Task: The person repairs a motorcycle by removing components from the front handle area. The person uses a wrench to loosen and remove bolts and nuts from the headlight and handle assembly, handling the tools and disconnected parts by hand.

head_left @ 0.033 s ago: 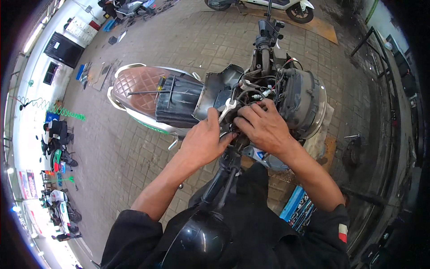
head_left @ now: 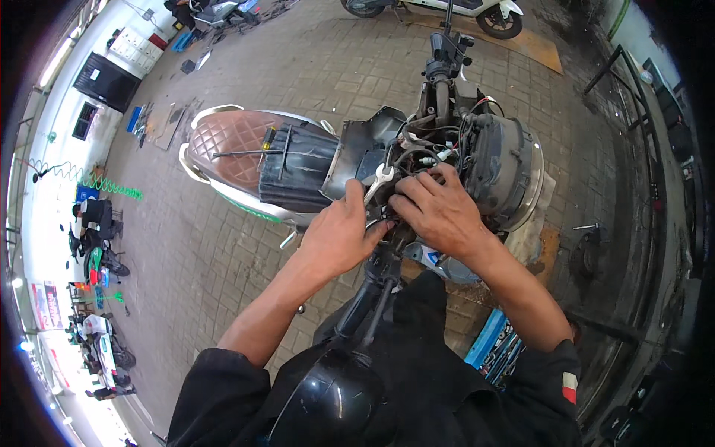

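Observation:
A scooter with its front covers off stands before me, its handlebar (head_left: 385, 262) running toward my body. My left hand (head_left: 337, 235) is closed around an open-end wrench (head_left: 381, 176), whose jaw sticks up past the index finger. The left thumb reaches to the steering area beside the right fingers. My right hand (head_left: 441, 208) bends over the middle of the handlebar with its fingers curled down among parts and cables (head_left: 423, 158). Whatever those fingertips grip is hidden beneath them. Right of that hand is the round dark front housing (head_left: 495, 160).
A black cloth-like cover (head_left: 298, 167) and a screwdriver (head_left: 237, 154) lie on the brown quilted seat (head_left: 223, 145). A mirror (head_left: 331, 395) hangs close to my body. Near my right arm is a blue tool tray (head_left: 485, 335). A metal rail (head_left: 639, 112) stands at right.

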Demonstrator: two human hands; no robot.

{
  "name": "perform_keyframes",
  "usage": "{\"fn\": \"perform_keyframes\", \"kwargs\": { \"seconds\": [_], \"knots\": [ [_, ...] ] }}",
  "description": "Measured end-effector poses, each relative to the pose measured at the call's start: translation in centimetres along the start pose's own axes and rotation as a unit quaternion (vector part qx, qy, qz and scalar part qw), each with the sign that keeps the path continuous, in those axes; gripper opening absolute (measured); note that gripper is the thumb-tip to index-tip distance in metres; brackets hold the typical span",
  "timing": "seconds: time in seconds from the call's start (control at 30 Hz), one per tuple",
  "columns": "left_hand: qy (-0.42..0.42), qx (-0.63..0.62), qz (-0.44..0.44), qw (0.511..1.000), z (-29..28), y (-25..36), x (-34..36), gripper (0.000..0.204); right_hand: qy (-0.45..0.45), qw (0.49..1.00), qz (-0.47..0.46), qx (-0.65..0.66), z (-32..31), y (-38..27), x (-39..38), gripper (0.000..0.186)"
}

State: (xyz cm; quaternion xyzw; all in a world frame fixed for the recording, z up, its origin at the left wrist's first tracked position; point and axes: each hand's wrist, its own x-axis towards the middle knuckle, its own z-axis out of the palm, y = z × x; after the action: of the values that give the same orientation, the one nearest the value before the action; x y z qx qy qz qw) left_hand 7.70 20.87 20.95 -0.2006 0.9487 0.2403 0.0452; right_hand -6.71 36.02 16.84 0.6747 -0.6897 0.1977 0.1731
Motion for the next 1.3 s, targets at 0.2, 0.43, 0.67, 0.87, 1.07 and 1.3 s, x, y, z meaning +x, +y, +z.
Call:
{"fn": "perform_keyframes", "kwargs": {
  "seconds": [0.2, 0.43, 0.67, 0.87, 1.07, 1.3],
  "knots": [
    [-0.022, -0.026, 0.003, 0.999, -0.6, 0.3, -0.2, 0.07, 0.019, 0.999, -0.016, -0.025, 0.5, 0.2, -0.3, 0.019],
    [-0.012, -0.045, 0.004, 0.999, -0.9, 0.5, -0.3, 0.084, 0.029, 0.999, 0.002, 0.046, -0.1, 0.1, -0.1, 0.016],
    [-0.026, -0.058, -0.046, 0.997, -1.0, 0.6, -0.2, 0.077, 0.021, 0.999, -0.024, 0.028, 0.0, 0.6, -0.4, 0.013],
    [-0.018, -0.069, -0.06, 0.996, -0.8, 0.6, -0.5, 0.064, -0.115, 0.993, -0.024, 0.026, -1.9, 1.4, 1.8, 0.01],
    [0.043, -0.087, -0.008, 0.995, 1.2, 0.1, -0.7, 0.057, -0.165, 0.981, -0.002, -0.103, -8.8, 9.5, 6.9, 0.029],
    [0.037, -0.067, -0.046, 0.996, 1.0, -0.7, -1.2, 0.059, -0.144, 0.989, 0.036, 0.013, -18.2, 6.5, 7.9, 0.028]
  ]
}}
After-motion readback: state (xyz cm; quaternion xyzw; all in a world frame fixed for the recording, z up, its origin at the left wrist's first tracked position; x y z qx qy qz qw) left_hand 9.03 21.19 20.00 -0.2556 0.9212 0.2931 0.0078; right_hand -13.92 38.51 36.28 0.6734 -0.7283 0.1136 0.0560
